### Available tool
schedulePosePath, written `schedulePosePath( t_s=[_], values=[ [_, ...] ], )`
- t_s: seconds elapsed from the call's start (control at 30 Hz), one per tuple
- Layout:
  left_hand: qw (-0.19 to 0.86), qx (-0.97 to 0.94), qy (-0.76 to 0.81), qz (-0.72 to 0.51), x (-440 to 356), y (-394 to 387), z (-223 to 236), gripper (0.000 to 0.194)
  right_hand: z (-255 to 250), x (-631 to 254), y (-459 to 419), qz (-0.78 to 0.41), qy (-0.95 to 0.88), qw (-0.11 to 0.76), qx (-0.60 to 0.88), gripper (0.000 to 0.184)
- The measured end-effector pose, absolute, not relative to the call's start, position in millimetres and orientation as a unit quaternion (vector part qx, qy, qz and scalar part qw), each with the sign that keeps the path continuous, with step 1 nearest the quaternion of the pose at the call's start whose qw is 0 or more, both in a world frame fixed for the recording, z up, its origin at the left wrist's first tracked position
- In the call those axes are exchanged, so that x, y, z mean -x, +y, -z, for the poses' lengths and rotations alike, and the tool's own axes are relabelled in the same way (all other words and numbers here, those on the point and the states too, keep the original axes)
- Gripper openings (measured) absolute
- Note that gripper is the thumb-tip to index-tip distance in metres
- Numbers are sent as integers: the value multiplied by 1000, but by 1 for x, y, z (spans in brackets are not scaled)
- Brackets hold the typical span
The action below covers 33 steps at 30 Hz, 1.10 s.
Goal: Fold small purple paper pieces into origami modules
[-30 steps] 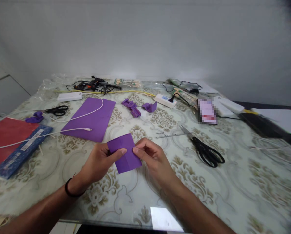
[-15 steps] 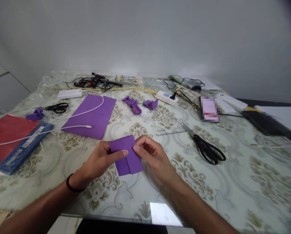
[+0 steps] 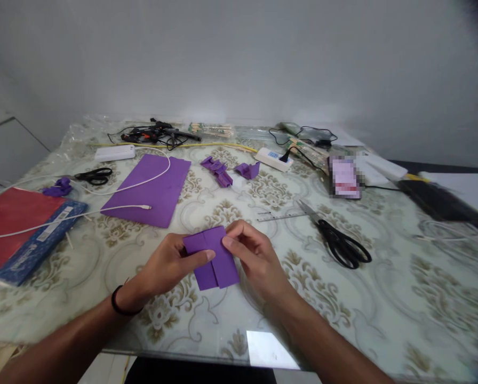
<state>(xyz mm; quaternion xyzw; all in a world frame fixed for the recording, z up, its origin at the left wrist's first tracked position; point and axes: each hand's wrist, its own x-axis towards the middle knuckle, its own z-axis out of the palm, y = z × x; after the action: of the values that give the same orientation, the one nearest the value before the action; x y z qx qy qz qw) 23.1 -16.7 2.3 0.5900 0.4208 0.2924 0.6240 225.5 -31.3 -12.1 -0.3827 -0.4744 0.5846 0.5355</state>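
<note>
The folded purple paper (image 3: 224, 263) lies between the person's two hands, just above or on the patterned tabletop (image 3: 391, 298), though whether its near edge touches cannot be told; the left hand (image 3: 165, 266) is nearly closed on its left side, thumb flat across the top face and fingers mostly hidden beneath; the right hand (image 3: 257, 261) has thumb and forefinger brought together at its far right edge, the remaining fingers loosely curled.

The piece should handle as very light and thin, firm enough in its layers to stay flat, yet easily creased or torn along a fold; it seems unlikely to slip; the side edges look the best hold, with light pressure clear of the middle seam.

Its longer axis appears to run away from the person, the far end leaning towards the left hand's side, the near end towards the right's; the seam follows that line; a larger purple sheet (image 3: 153, 193) lies beyond the left hand, and black-handled scissors (image 3: 327, 232) rest right of the right hand.
</note>
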Motion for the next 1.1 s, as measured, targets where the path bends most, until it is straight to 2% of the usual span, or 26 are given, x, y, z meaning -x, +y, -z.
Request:
schedulePosePath(
  t_s=[0.23, 0.43, 0.87, 1.0, 1.1],
  values=[
    [628, -596, 435, -247, -23, -17, 1, 35, 13, -225, -31, -561, -478, 542, 404, 24],
    [612, -614, 433, -246, -21, -15, 4, 36, 13, -225, -31, -599, -454, 517, 409, 23],
    [608, -632, 430, -215, -22, -14, 3, 40, 11, -225, -32, -555, -490, 536, 406, 25],
    [610, -611, 434, -257, -22, -13, 1, 34, 10, -225, -31, -580, -460, 525, 420, 21],
    [589, -579, 454, -333, -22, -12, 1, 29, 10, -226, -28, -590, -456, 507, 433, 25]
  ],
)
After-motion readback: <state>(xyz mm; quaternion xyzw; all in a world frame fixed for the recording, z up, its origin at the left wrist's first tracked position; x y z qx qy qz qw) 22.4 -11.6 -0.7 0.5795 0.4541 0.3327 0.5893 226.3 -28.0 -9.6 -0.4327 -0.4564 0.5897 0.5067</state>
